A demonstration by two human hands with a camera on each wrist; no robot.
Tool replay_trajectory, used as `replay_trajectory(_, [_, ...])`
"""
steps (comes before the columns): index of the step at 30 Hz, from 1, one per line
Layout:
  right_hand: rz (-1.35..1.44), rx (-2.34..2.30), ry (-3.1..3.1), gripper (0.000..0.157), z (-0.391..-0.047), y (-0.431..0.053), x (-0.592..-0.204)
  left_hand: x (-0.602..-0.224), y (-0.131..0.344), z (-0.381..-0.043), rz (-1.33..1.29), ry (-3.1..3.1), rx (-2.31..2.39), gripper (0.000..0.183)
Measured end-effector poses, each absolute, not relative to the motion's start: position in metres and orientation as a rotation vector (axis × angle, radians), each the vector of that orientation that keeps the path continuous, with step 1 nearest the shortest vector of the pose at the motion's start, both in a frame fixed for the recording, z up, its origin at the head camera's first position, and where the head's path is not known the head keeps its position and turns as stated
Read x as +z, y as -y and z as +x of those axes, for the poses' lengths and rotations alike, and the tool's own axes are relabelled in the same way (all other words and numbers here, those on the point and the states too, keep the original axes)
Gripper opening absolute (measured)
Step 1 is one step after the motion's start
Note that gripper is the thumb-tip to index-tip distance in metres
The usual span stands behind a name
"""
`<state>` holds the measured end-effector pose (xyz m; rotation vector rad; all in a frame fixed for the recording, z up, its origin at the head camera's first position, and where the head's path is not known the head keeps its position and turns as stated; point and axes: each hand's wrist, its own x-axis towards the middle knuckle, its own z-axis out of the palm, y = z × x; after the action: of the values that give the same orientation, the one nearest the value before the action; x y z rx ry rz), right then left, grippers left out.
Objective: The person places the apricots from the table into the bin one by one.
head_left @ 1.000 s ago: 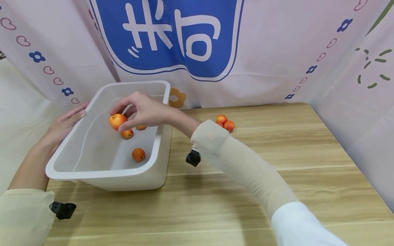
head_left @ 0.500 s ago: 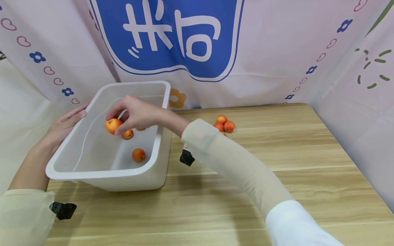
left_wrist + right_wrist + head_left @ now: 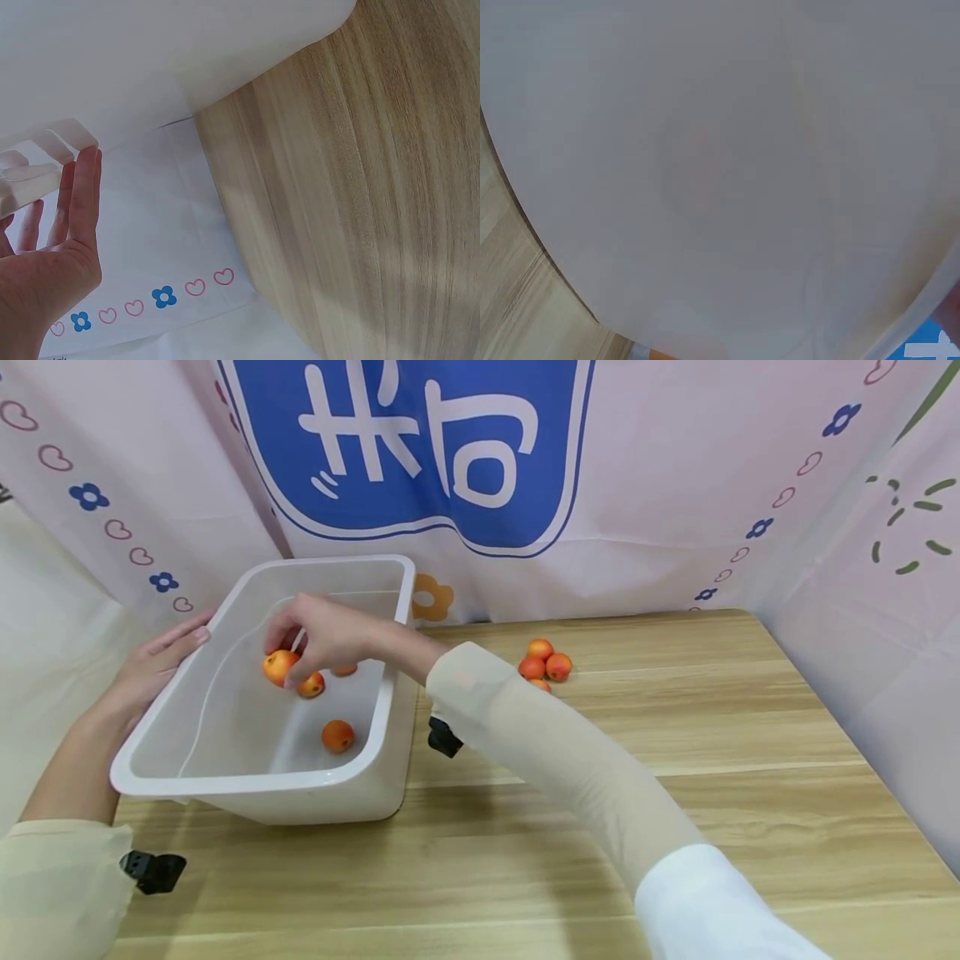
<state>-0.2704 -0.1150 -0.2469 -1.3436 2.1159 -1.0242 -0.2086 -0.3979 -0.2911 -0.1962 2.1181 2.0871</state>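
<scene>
At the left of the head view stands a white plastic bin (image 3: 247,787). My left hand (image 3: 161,664) holds its left rim; the left wrist view shows the fingers (image 3: 86,199) reaching up under the rim's edge. My right hand (image 3: 326,631) reaches over the right rim and pinches a small round orange fruit (image 3: 279,667) inside the bin. Beneath and beside it lie a second fruit (image 3: 311,685), a partly hidden one (image 3: 344,670) and another fruit (image 3: 337,737) nearer the front. Mostly the bin's outer wall (image 3: 705,187) fills the right wrist view.
Several more orange-red fruits (image 3: 541,649) lie clustered on the wooden table (image 3: 675,735) right of the bin, partly behind the right sleeve (image 3: 555,743). A printed cloth (image 3: 637,485) hangs directly behind the table and bin.
My right hand has moved slightly down and left into the bin with the fruit, and its forearm shifted left, uncovering more of the fruits on the table. My left hand stays put.
</scene>
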Motion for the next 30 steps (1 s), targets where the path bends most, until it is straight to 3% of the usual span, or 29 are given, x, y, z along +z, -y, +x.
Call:
replay_trajectory(7, [-1.315, -0.980, -2.163, 0.033, -0.273, 0.119, -0.250, -0.292, 0.399, -0.208, -0.159, -2.101, 2.133, 0.030])
replay_trajectory(15, [-1.289, -0.958, -2.192, 0.030, -0.274, 0.128, -0.251, -0.289, 0.395, -0.206, -0.235, -2.117, 2.064, 0.052])
replay_trajectory(21, [-1.276, -0.953, -2.180, 0.028, -0.273, 0.130, -0.253, -0.289, 0.394, -0.207, -0.204, -2.102, 2.087, 0.053])
replay_trajectory(30, [-1.246, -0.908, -2.219, 0.027, -0.275, 0.132, -0.258, -0.292, 0.396, -0.208, -0.150, -2.090, 2.139, 0.032])
